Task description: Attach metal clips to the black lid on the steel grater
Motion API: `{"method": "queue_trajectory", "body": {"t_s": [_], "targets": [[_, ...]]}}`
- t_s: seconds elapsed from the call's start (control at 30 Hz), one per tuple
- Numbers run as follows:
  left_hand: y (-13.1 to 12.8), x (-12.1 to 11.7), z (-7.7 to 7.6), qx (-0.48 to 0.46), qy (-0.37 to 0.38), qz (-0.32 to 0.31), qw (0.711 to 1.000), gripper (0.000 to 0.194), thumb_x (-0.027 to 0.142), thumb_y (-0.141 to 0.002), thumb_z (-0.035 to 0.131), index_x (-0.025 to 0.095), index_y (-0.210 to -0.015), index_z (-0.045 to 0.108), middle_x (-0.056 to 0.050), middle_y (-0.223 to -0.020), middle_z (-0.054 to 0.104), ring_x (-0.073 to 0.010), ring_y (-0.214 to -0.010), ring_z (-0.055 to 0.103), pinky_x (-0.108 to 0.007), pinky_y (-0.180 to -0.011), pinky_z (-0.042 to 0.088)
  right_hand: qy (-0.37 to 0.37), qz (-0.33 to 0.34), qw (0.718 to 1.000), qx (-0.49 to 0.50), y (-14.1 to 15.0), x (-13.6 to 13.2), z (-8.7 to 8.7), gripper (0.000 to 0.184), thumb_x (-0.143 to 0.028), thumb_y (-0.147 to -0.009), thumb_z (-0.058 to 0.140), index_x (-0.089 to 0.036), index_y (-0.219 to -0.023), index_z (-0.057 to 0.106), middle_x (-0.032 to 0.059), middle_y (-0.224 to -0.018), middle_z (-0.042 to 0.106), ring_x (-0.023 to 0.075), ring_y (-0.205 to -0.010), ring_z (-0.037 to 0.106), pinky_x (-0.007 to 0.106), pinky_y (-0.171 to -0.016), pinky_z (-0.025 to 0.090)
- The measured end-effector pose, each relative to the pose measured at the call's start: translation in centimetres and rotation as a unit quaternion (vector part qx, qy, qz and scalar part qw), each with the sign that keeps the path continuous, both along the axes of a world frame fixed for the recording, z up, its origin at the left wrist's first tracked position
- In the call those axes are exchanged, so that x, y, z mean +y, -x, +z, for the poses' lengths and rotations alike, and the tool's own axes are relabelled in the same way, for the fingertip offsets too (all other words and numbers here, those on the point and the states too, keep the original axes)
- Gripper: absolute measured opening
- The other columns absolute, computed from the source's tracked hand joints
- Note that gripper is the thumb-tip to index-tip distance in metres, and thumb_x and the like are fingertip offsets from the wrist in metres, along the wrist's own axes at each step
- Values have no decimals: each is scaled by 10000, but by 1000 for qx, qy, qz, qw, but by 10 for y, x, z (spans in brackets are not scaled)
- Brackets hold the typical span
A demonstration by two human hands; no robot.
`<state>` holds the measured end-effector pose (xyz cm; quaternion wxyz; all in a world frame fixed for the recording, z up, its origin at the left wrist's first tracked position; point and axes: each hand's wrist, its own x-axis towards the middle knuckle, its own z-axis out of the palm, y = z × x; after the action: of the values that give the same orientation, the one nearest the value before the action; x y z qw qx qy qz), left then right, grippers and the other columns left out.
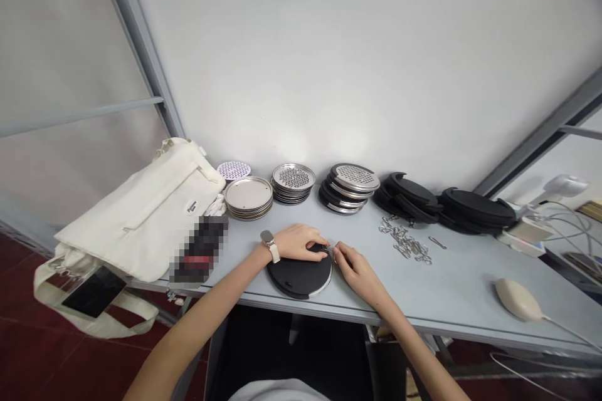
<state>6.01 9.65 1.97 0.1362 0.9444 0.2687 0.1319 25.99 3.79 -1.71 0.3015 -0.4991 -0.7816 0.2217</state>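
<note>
Right hand (360,276) has its fingers (342,254) pinched tight on a small metal clip (330,252), with a black steel-rimmed disc (299,276) just below them and the left hand (297,243) clamped over its top edge.

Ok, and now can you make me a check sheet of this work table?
Surface: long pale grey table with a metal edge.
Job's things: round black disc with a steel rim; stacked perforated round steel discs; curved black plastic frames; loose silvery metal clips.
Clutter: cream canvas bag; flat black phone; oval cream computer mouse.
Hands: left hand, wearing a watch, on the disc; right hand at the rim, by a small metal piece.
Cables: thin white cords at right.
Surroundings: white wall panels, grey metal frame, dark red floor.
</note>
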Motion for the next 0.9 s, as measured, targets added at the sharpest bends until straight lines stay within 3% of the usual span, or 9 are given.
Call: {"method": "queue_trajectory", "body": {"t_s": [0.33,0.63,0.9], "targets": [[1,2,-2,-2,6,-5,1000,339,416,-871,541,247,-1139,660,22,-673,540,-110,-599,499,-230,-583,334,6,-16,1000,14,-2,0,-2,291,-347,-978,290,-230,-722,366,-18,-640,489,167,-615,484,271,-597,371],[0,1,-2,-14,9,-6,1000,333,402,-858,557,218,-1111,672,16,-678,549,-113,-618,509,-217,-601,344,-45,27,998,-43,0,-1,0,249,-280,-978,303,-219,-792,456,21,-729,567,197,-727,537,308,-685,397],[0,3,-3,-16,34,-16,999,330,388,-867,548,200,-1106,675,11,-681,562,-114,-625,507,-211,-629,357,-40,24,999,-25,1,-1,3,285,-302,-971,321,-217,-728,444,16,-679,563,181,-673,534,287,-616,398]]}}
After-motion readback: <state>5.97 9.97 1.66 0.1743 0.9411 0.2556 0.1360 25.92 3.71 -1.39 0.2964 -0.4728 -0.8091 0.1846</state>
